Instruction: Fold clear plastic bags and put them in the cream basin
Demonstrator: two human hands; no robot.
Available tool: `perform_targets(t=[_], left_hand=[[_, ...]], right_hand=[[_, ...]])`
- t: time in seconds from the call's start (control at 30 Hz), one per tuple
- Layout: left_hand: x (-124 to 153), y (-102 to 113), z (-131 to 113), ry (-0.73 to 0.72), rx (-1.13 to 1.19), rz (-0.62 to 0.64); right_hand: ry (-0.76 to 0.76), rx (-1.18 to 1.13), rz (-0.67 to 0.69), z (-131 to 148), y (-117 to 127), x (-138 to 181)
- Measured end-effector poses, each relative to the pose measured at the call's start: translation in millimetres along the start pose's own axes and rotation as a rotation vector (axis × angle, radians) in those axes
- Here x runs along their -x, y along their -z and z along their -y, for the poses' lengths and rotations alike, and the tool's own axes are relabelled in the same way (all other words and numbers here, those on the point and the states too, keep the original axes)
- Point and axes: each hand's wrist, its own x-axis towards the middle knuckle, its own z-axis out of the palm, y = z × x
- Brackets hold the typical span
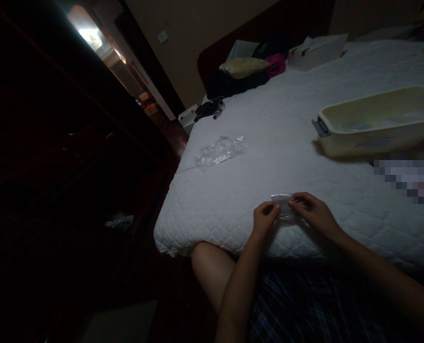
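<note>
A small clear plastic bag (282,206) is held between both my hands just above the near edge of a white quilted mattress (269,157). My left hand (264,218) pinches the bag's left side with closed fingers. My right hand (313,213) pinches its right side, fingers curled over it. What is inside the bag cannot be made out. A crumpled heap of clear plastic bags (221,151) lies on the mattress farther off to the left.
A cream plastic tub (376,124) stands on the mattress at the right. A white box (317,51), pillows and dark clothes (240,71) lie at the far end. The floor left of the bed is dark, with a lit doorway (90,35) beyond.
</note>
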Motion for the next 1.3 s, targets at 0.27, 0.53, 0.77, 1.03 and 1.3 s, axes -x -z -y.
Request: perform_targets(t=[0.27, 0.53, 0.77, 1.03, 1.3], left_hand=[[-8.6, 2.1, 10.0, 0.199, 0.384, -0.109], [-7.2, -0.1, 5.8, 0.195, 0.384, -0.112], [-6.1, -3.4, 5.7, 0.181, 0.320, -0.119], [-6.0, -3.3, 5.1, 0.158, 0.278, -0.124], [-7.0, -4.4, 8.2, 0.174, 0.280, -0.114]], right_hand=[[-0.336, -0.302, -0.013, -19.2, 16.4, -3.9], [-0.356, -0.332, 0.077, -27.5, 16.9, -1.5], [-0.285, -0.145, 0.181, -25.4, 17.2, -0.3], [-0.272, -0.180, 0.165, -25.9, 18.8, 0.1], [-0.344, -0.269, 0.334, -45.5, 34.9, -4.9]])
